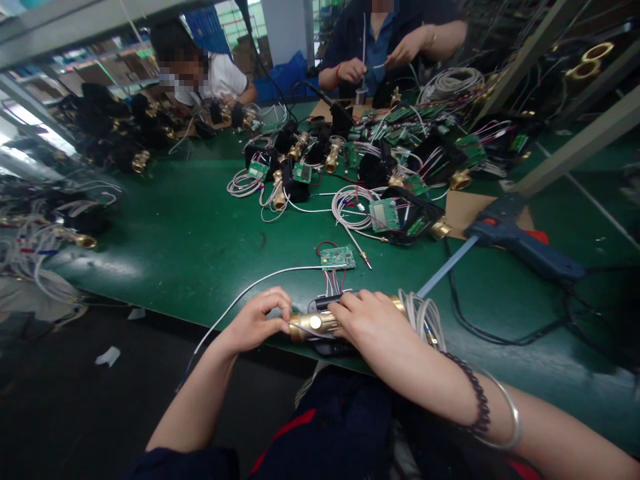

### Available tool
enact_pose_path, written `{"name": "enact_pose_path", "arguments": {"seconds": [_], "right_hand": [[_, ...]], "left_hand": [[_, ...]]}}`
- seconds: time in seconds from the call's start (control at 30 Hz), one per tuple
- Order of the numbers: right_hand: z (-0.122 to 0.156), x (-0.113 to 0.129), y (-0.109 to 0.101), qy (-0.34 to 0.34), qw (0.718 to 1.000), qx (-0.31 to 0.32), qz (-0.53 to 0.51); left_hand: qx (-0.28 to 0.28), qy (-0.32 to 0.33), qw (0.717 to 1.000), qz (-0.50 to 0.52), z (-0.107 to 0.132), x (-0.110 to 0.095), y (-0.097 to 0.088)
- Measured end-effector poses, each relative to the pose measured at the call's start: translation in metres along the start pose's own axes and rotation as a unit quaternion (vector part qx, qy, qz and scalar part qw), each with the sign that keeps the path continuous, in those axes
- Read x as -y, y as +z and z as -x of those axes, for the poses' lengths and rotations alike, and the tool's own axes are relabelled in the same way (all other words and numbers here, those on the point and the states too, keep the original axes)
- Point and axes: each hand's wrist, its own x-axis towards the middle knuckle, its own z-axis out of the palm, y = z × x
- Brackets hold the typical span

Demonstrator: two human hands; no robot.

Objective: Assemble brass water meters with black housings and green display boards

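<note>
A brass pipe fitting with a black housing lies on its side at the table's near edge. My left hand is closed at the fitting's left end, thumb and finger pinching a thin grey wire that runs along the brass. Over the fitting's middle, my right hand is closed around the brass and housing, its fingertips partly hidden. Just beyond, a green circuit board lies flat, joined to the housing by several thin wires. A coil of grey cable sits right of my right hand.
A blue glue gun with its stick lies at the right on cardboard. Several brass-and-black assemblies, boards and cable coils spread across the green table. Two co-workers sit opposite; one person's hand holds a cable.
</note>
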Motion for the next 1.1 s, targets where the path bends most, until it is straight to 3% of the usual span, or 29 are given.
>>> {"name": "enact_pose_path", "arguments": {"seconds": [0.17,0.37,0.63,0.77,0.87,0.97,1.1], "right_hand": [[0.000,0.000,-0.002,0.004,1.000,0.019,0.003],[0.001,0.001,-0.001,0.000,1.000,0.002,0.006],[0.002,0.002,-0.006,0.007,0.999,0.030,0.015],[0.004,0.002,-0.002,0.003,1.000,0.008,0.020],[0.004,0.001,0.001,0.003,1.000,0.000,0.025],[0.004,0.001,0.000,0.004,1.000,-0.001,0.023],[0.005,0.001,-0.004,0.004,1.000,0.006,0.015]], "left_hand": [[-0.042,0.018,0.996,-0.077,0.004,-0.010,0.004],[-0.038,0.082,0.989,-0.119,0.005,-0.012,0.007],[-0.205,0.171,0.936,-0.228,0.024,-0.009,0.032],[-0.178,0.204,0.908,-0.320,0.030,-0.010,0.040],[-0.205,0.218,0.896,-0.329,0.030,-0.012,0.044],[-0.212,0.191,0.895,-0.342,0.029,-0.017,0.046],[-0.160,0.146,0.902,-0.374,0.026,-0.030,0.045]]}}
